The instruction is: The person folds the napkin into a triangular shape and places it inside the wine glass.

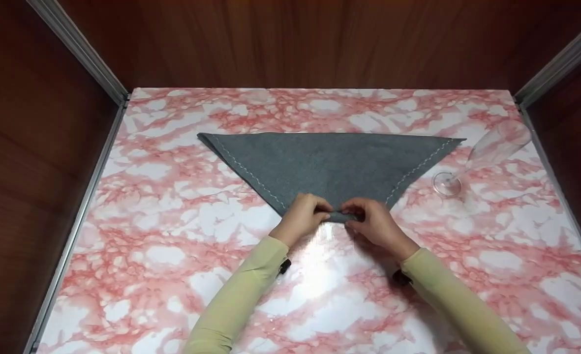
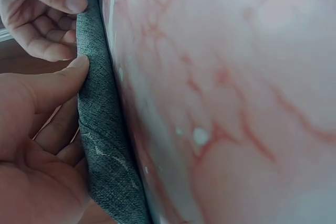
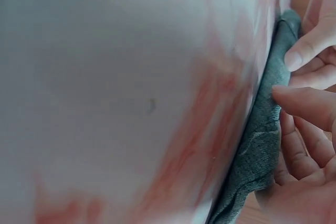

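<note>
Fingers pinch a grey, white-stitched, partly rolled cloth.

In the head view, white glare bleaches the red-marbled tabletop near 6 o'clock; the wood-grain panels look dim at 9, 12 and 3. Soft shadow edges the right sleeve on its 8 o'clock side. The wrist views are hazy and cool-toned, the stitched grey cloth crisper than the blurred tabletop.
</note>
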{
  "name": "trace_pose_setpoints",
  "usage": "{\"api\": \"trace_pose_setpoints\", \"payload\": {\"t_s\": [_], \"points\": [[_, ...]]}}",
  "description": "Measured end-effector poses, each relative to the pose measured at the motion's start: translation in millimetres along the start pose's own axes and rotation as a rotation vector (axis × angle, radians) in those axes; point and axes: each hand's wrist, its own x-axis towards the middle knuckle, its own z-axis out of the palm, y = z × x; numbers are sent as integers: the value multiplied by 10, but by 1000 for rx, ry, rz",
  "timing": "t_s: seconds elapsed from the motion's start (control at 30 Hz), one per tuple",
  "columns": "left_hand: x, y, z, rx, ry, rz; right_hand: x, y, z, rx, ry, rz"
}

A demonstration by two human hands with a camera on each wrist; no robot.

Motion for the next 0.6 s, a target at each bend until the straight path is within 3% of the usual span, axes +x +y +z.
{"api": "trace_pose_setpoints", "payload": {"t_s": [0.2, 0.4, 0.6], "points": [[-3, 5, 0, 17, 14, 38, 15, 7, 7, -35, -4, -21], [1, -5, 30, -8, 26, 116, 46, 26, -27, 5, -24, 17], [17, 8, 51, 20, 21, 140, 76, 37, -63, 38, -64, 30]]}}
